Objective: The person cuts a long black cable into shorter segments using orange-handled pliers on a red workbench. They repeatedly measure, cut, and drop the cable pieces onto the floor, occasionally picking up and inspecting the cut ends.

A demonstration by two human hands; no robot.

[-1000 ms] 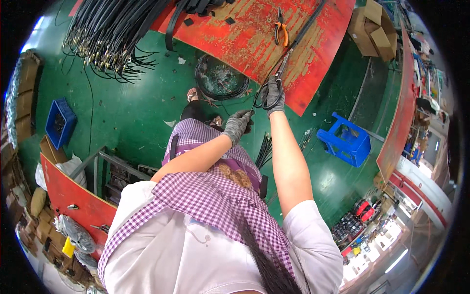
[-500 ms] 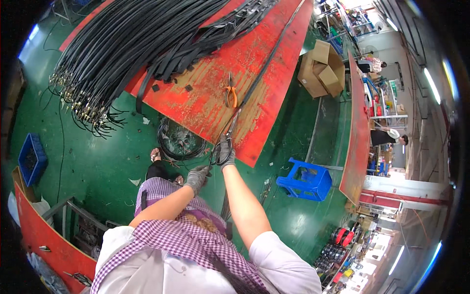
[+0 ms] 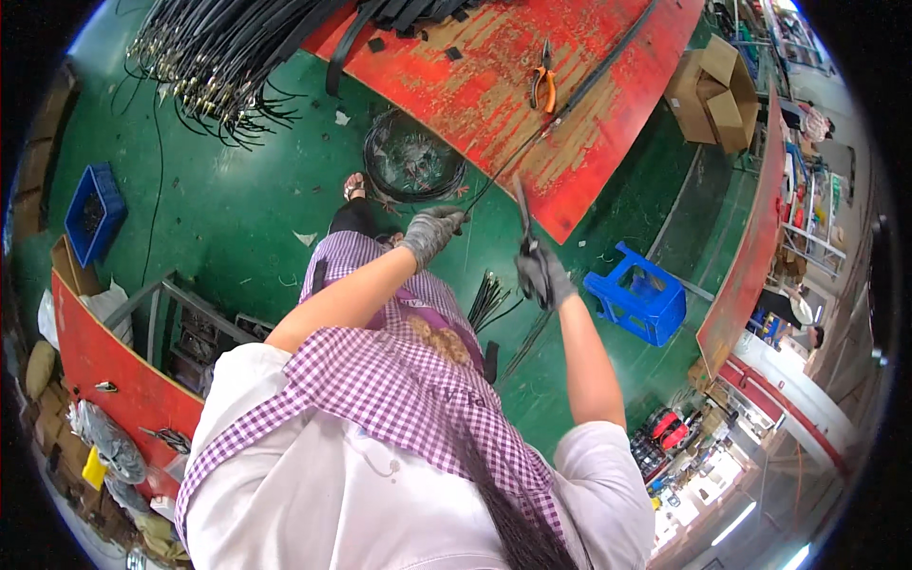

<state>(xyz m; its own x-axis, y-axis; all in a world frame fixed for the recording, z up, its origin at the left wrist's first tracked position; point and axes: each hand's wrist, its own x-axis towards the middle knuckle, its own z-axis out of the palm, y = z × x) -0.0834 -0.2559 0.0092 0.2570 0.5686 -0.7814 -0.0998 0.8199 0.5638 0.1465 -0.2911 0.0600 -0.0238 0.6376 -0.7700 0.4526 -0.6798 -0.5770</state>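
Observation:
My left hand [image 3: 432,236], in a grey glove, is closed on the thin end of a black cable [image 3: 491,181]. From there the cable runs up over the corner of the red table [image 3: 475,85] and lies across it, thicker farther along. My right hand [image 3: 545,275], gloved too, grips a pair of scissors [image 3: 524,214] just off the table's near edge, blades pointing up and away. The blades are apart from the cable. Pliers [image 3: 543,85] with orange handles lie on the table beside the cable.
Many black cables [image 3: 218,57] hang over the table's far left edge. A wire coil [image 3: 413,157] lies on the green floor below. A blue stool [image 3: 641,294] and an open carton [image 3: 717,95] stand to the right; a blue crate [image 3: 95,214] sits at left.
My right hand has moved the scissors off the cable, to the right and away from my left hand. My left hand now holds the cable's end apart from them. The view has shifted.

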